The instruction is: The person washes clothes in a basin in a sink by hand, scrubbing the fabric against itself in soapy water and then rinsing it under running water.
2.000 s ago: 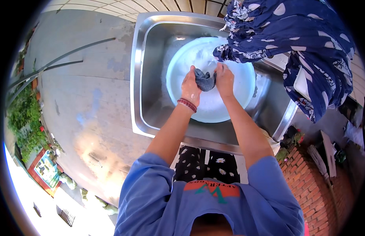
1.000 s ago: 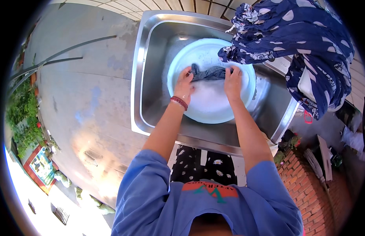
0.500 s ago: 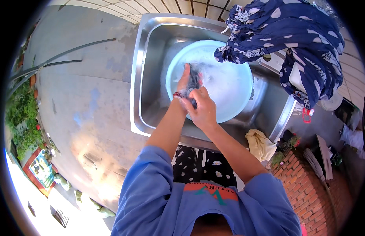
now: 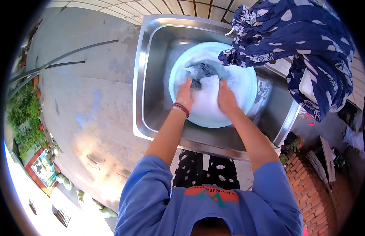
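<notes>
A light blue round basin [image 4: 253,94] of sudsy water stands in the metal sink. Dark grey wet cloth [image 4: 206,70] lies bunched in it, partly under white foam [image 4: 209,96]. On the left side of the basin my left hand [image 4: 184,95], a red band at its wrist, is closed on the cloth's near edge. Opposite it, my right hand [image 4: 228,98] grips at a small dark bit of the cloth by its thumb; the other fingers are hidden by suds. The two hands are apart, with foam between them.
The steel sink [image 4: 141,78] has a raised rim all round. Navy patterned fabric [image 4: 284,35] hangs in a heap over its far right corner and overlaps the basin's edge. A tiled wall [image 4: 186,8] rises behind. To the right are a brick wall [image 4: 308,188] and a broom [image 4: 318,165].
My hands, close together over the bunched cloth before, have moved apart and lower toward the suds. The cloth has gone from between my hands into the water, more spread out.
</notes>
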`<move>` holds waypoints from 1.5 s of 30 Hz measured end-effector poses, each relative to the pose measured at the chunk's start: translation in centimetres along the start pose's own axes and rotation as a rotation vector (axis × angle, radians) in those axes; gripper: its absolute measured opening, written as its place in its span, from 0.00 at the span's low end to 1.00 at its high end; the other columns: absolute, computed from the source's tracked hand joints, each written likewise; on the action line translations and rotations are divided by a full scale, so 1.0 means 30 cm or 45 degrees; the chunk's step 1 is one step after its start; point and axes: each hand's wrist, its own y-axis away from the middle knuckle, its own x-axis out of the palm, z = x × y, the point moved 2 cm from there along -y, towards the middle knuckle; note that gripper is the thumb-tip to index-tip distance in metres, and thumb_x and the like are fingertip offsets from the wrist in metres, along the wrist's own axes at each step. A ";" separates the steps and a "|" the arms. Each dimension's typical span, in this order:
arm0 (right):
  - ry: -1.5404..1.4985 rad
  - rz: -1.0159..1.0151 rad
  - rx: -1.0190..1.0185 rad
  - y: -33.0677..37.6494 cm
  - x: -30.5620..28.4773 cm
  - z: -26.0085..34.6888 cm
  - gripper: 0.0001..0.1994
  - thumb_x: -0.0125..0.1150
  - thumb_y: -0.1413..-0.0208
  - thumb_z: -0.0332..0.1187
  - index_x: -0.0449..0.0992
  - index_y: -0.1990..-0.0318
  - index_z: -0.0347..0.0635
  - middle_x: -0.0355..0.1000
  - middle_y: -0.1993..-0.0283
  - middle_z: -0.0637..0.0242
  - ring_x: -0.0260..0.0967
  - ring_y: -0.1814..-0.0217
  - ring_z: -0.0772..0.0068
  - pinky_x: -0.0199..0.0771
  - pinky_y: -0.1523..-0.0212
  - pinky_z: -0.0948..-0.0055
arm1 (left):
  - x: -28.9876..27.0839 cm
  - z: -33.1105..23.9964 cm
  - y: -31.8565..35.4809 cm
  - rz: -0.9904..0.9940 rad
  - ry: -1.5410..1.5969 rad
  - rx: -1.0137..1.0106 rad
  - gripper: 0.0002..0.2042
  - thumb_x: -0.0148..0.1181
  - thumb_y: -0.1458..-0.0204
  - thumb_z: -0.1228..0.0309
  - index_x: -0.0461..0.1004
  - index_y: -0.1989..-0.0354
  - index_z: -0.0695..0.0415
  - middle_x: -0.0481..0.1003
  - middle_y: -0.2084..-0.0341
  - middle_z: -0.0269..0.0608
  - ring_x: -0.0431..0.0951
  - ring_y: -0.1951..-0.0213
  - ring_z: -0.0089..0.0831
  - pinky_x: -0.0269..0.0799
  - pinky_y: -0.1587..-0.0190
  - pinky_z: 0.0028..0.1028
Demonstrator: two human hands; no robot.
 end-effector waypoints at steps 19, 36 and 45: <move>-0.508 -0.492 0.128 -0.014 -0.162 0.216 0.20 0.42 0.37 0.44 0.78 0.69 0.43 0.73 0.72 0.49 0.69 0.71 0.40 0.68 0.65 0.49 | 0.191 -0.066 0.115 0.109 0.609 -0.059 0.16 0.48 0.39 0.58 0.69 0.50 0.54 0.72 0.58 0.37 0.73 0.60 0.29 0.71 0.56 0.33; -0.706 -0.334 -0.049 0.086 -0.136 0.267 0.13 0.64 0.54 0.39 0.73 0.62 0.45 0.66 0.59 0.58 0.69 0.61 0.52 0.69 0.64 0.58 | 0.102 -0.079 -0.043 0.343 0.544 0.023 0.24 0.54 0.46 0.45 0.68 0.50 0.51 0.74 0.60 0.36 0.73 0.59 0.29 0.71 0.57 0.32; -0.495 -0.540 0.062 0.032 -0.144 0.308 0.18 0.51 0.41 0.47 0.73 0.72 0.42 0.72 0.72 0.48 0.71 0.71 0.45 0.69 0.70 0.54 | 0.159 -0.029 0.027 0.135 0.485 0.565 0.12 0.52 0.41 0.59 0.72 0.59 0.55 0.74 0.66 0.34 0.73 0.66 0.26 0.72 0.64 0.28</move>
